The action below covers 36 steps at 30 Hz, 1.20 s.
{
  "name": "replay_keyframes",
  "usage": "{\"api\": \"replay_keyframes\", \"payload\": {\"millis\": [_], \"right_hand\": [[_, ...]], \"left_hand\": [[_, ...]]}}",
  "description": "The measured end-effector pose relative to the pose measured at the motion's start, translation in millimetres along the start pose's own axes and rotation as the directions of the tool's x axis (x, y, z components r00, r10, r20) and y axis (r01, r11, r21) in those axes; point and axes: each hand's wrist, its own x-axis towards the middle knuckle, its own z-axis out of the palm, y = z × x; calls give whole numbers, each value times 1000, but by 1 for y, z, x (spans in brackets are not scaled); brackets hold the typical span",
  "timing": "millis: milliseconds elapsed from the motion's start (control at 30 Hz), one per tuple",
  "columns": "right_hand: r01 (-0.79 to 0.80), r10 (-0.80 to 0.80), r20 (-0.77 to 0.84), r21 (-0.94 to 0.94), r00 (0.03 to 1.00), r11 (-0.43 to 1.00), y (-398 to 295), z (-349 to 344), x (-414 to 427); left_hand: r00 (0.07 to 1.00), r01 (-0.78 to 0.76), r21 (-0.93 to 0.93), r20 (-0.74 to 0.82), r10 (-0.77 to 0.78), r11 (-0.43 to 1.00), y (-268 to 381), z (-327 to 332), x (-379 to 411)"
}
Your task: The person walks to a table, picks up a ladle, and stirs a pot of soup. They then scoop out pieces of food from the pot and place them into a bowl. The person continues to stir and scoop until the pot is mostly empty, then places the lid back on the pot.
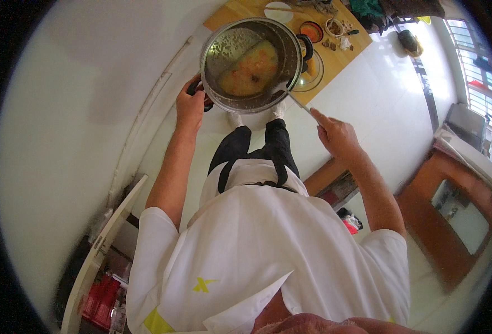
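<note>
My left hand [191, 100] grips the black side handle of a large steel pot [214, 94], holding it tilted above the floor at the edge of a wooden table. Inside the pot lies a yellowish soup or porridge [250, 71] with orange bits and one dark piece. The pot's other black handle [306, 46] is free, over the table. In my right hand [333, 129] is the thin handle of a metal utensil [302, 103], whose far end reaches to the pot's right rim; its head cannot be told clearly.
On the wooden table [350, 50] are a glass lid [321, 75], a bowl with orange-red contents [311, 31], a small bowl of brown pieces [335, 27] and a white disc [278, 12]. A wall runs along the left. Behind me at lower left stands an open door [99, 246]; wooden furniture [421, 200] is at right.
</note>
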Motion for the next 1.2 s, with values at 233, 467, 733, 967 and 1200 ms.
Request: {"api": "replay_keyframes", "payload": {"millis": [233,467,733,967,1200], "right_hand": [[-22,23,0,-194,1000,981,-4,-3,31],[-175,193,-28,309,981,935,-29,-5,-5],[-434,53,439,897,897,-89,-79,29,3],[-336,157,312,928,937,162,-65,47,22],[-283,-34,282,958,959,-44,-106,28,24]], "left_hand": [[999,20,56,43,-22,998,4,2,-2],[999,17,39,45,-18,999,-1,1,1],[999,-17,-46,42,19,999,-7,-7,8],[998,5,-140,58,3,990,-18,-14,16],[998,60,-145,43,-54,988,-22,-15,19]]}}
